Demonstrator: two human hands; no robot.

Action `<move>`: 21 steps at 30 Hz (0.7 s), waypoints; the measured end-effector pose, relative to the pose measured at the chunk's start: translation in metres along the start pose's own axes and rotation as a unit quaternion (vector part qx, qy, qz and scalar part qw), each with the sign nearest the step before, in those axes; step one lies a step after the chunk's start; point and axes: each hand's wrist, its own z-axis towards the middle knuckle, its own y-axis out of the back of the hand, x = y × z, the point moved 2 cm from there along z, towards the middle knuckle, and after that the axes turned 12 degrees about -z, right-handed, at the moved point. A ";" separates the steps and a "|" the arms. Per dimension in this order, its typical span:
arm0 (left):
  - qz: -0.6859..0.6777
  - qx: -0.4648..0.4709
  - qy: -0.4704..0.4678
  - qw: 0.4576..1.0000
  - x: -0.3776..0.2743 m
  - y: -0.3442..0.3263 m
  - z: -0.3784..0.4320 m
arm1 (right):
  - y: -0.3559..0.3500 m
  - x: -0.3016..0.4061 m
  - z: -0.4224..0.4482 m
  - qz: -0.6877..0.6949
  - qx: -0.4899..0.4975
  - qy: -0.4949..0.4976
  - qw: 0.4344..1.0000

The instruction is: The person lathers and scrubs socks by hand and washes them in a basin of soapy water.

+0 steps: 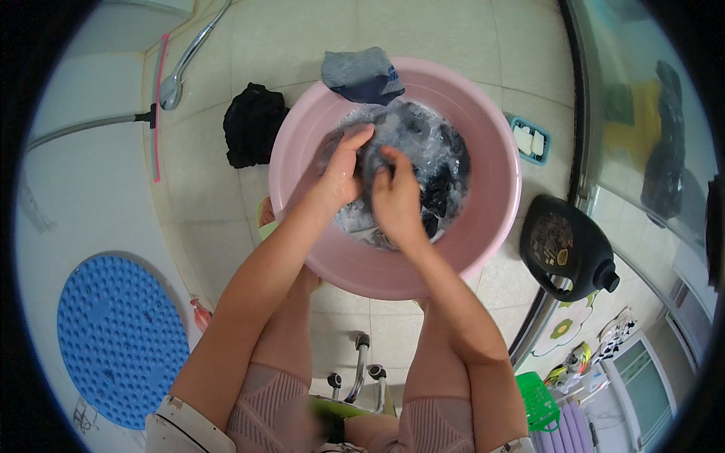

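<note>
A round pink plastic basin [487,226] holds sudsy water with dark wet clothes [439,189] in it. Over the middle of the water, my left hand [344,170] is on a dark grey wet cloth [368,164], thumb and fingers along its left side. My right hand [399,198] grips the same cloth from the right, fingers curled and slightly blurred. The cloth is blurred and partly hidden between both hands. A grey and navy fabric piece [362,73] hangs over the basin's far rim.
Black fabric [256,125] lies on the tiles left of the basin. To the right are a soap dish [529,140] with white soap bars and a black detergent jug [561,243]. A shower head [171,90] lies upper left, a blue bumpy mat [122,340] lower left. Chair casters [362,340] stand near my legs.
</note>
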 end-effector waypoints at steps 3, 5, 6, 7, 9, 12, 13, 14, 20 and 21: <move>-0.001 0.067 0.040 0.997 0.001 0.004 -0.002 | -0.011 0.031 -0.012 -0.010 0.016 0.050 0.999; -0.033 0.102 0.069 0.992 0.008 0.011 0.004 | -0.011 0.030 -0.009 -0.046 -0.037 0.102 0.993; -0.053 0.060 0.094 0.992 0.014 0.008 0.003 | -0.009 0.026 -0.006 -0.049 -0.037 0.100 0.993; -0.052 0.058 0.091 0.993 0.014 0.020 0.008 | -0.010 0.028 -0.003 -0.106 -0.035 0.093 0.989; -0.095 0.267 0.092 0.955 0.016 0.028 0.012 | -0.012 0.027 0.004 -0.161 -0.033 0.086 0.983; -0.089 0.111 0.071 0.987 0.034 -0.002 -0.005 | -0.007 0.007 0.016 -0.160 -0.088 0.050 0.982; -0.055 -0.025 0.040 0.997 0.032 -0.012 -0.015 | -0.004 0.002 0.021 -0.159 -0.088 0.049 0.982; -0.009 -0.062 0.008 0.998 0.033 -0.004 -0.010 | 0.000 -0.005 0.028 -0.139 -0.062 0.018 0.988; 0.002 -0.001 0.011 1.000 0.002 -0.028 -0.044 | 0.046 -0.026 0.041 -0.138 -0.031 -0.008 0.990; 0.007 0.044 0.022 0.999 -0.005 -0.031 -0.050 | 0.050 -0.020 0.039 -0.153 -0.093 0.067 0.981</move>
